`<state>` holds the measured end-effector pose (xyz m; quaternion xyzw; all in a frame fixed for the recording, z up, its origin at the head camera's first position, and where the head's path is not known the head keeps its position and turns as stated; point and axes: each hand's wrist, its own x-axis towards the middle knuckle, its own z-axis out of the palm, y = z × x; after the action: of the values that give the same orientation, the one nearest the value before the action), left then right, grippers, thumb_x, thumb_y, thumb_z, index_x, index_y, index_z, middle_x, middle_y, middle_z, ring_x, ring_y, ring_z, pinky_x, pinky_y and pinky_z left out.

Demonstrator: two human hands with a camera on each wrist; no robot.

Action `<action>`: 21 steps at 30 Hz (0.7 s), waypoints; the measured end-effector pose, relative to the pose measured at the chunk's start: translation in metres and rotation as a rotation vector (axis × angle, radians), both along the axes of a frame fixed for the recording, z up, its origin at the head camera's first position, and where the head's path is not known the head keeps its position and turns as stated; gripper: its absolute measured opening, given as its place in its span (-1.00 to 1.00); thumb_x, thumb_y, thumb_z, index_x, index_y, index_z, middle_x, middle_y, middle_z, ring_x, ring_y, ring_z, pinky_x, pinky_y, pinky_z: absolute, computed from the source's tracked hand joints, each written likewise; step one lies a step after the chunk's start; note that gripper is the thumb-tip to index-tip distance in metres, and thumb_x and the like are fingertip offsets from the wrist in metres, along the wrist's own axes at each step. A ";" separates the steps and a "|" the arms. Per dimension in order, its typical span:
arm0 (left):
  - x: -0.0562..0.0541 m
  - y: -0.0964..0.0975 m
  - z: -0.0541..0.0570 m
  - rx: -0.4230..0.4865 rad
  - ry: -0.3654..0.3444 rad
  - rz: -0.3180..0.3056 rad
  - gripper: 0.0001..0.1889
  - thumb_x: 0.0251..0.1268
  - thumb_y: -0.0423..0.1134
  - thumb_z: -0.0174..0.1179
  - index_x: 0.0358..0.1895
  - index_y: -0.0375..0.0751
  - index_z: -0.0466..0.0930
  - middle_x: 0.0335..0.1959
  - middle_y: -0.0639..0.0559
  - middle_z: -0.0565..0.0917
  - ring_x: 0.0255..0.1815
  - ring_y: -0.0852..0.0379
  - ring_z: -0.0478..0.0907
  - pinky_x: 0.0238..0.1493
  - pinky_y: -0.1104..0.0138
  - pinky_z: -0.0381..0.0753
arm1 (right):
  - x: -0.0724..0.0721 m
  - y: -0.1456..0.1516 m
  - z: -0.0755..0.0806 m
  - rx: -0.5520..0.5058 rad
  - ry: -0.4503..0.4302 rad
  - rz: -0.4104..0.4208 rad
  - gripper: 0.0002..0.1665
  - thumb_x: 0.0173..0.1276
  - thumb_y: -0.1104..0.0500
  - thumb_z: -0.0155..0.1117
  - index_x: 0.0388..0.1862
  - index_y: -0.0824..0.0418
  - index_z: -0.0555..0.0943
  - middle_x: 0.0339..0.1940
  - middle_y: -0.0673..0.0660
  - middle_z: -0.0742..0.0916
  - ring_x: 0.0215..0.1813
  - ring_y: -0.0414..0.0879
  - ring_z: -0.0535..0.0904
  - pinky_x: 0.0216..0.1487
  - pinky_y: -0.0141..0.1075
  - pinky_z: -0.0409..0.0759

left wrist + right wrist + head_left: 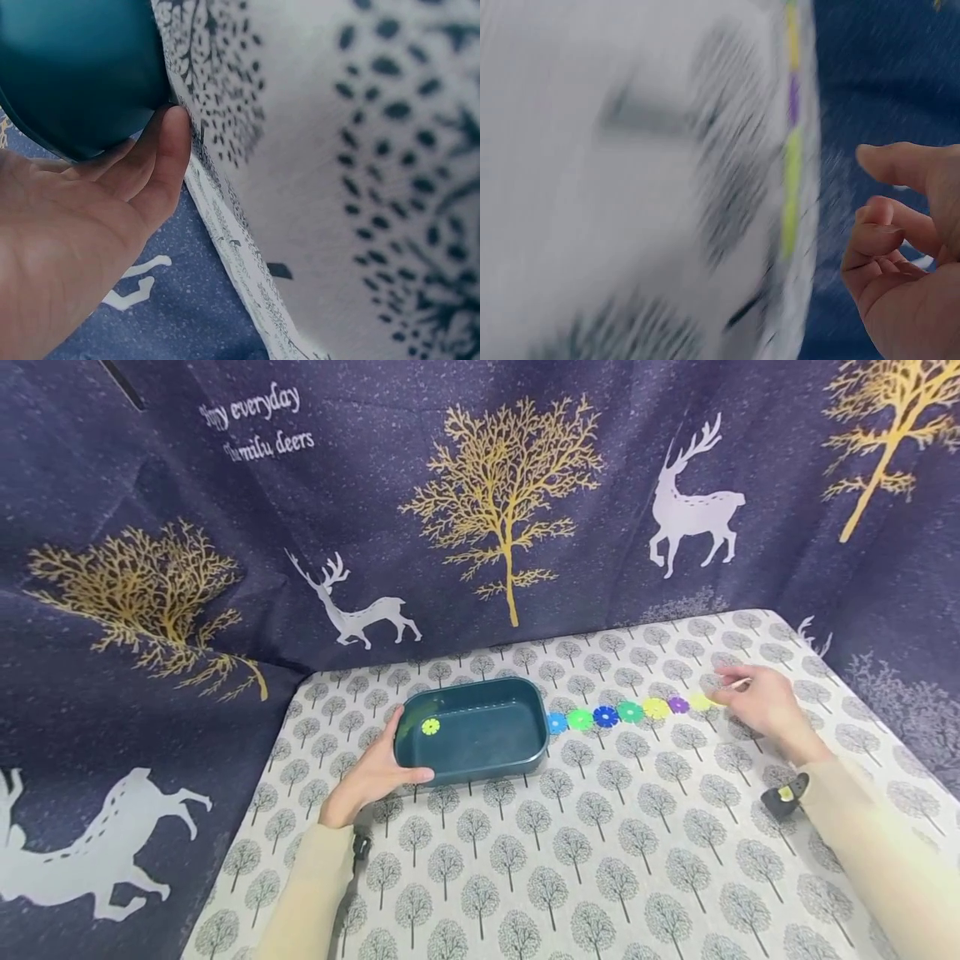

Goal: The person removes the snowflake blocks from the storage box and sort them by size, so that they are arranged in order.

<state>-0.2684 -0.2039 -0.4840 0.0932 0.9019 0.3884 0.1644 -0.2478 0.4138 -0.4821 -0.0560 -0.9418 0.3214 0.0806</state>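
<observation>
A dark green rectangular plastic tub [480, 772] sits on the table, with one yellow-green flower-shaped disc [431, 727] inside, toward its left. My left hand [378, 768] grips the tub's left end, the thumb over the near rim and the fingers along the outer wall [142, 172]. From the tub's right side runs a row of several flower-shaped discs [630, 712] in blue, green, yellow and purple. Beside its far right end, near a yellow disc [701, 702], my right hand [761, 697] hovers. Thumb and fingers stand apart in the right wrist view, with nothing between them.
A pale tablecloth [517, 893] printed with grey trees covers the table. Behind and to the left hangs a dark blue curtain [480, 485] with deer and golden trees. The table's edge [802, 285] runs close to the row in the right wrist view, which is partly blurred.
</observation>
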 end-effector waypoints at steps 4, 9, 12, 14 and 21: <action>0.000 -0.001 0.000 -0.004 0.006 0.000 0.49 0.14 0.07 0.66 0.84 -0.01 -0.42 0.83 -0.40 -0.06 0.80 -0.52 -0.02 0.73 -0.45 0.05 | 0.002 -0.030 0.014 -0.072 0.089 0.024 -0.34 0.43 0.11 0.55 0.41 0.38 0.64 0.10 0.47 0.79 -0.33 -0.71 0.44 -0.38 -0.57 0.55; 0.001 -0.002 0.001 0.006 -0.001 -0.001 0.48 0.15 0.06 0.66 0.84 0.01 -0.43 0.84 -0.38 -0.07 0.81 -0.49 -0.04 0.75 -0.44 0.05 | 0.005 -0.071 0.031 -0.113 0.115 0.074 -0.36 0.42 0.10 0.57 0.40 0.31 0.66 0.04 0.38 0.81 -0.33 -0.61 0.52 -0.34 -0.53 0.57; 0.001 -0.001 0.001 0.025 -0.006 0.004 0.49 0.12 0.05 0.67 0.84 0.02 -0.42 0.84 -0.38 -0.07 0.81 -0.49 -0.04 0.75 -0.44 0.02 | 0.004 -0.092 0.039 -0.131 0.137 0.120 -0.40 0.40 0.11 0.59 0.36 0.29 0.70 -0.04 0.31 0.83 -0.32 -0.56 0.57 -0.34 -0.54 0.59; 0.001 -0.001 0.001 0.035 0.001 0.005 0.49 0.11 0.04 0.68 0.84 0.01 -0.40 0.83 -0.38 -0.05 0.81 -0.49 -0.03 0.74 -0.44 0.01 | 0.001 -0.105 0.044 -0.152 0.153 0.153 -0.44 0.39 0.13 0.60 0.32 0.28 0.72 -0.08 0.29 0.84 -0.32 -0.55 0.58 -0.33 -0.56 0.60; 0.001 -0.002 0.000 0.023 0.024 0.010 0.48 0.11 0.03 0.67 0.84 -0.01 -0.39 0.83 -0.40 -0.05 0.80 -0.52 -0.01 0.73 -0.46 0.01 | -0.012 -0.150 0.058 -0.187 0.128 0.281 -0.49 0.37 0.18 0.60 0.26 0.28 0.76 -0.16 0.23 0.86 -0.28 -0.37 0.66 -0.26 -0.53 0.63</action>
<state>-0.2672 -0.2055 -0.4836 0.0950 0.8998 0.3983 0.1507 -0.2594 0.2641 -0.4244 0.0892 -0.8993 0.4187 0.0891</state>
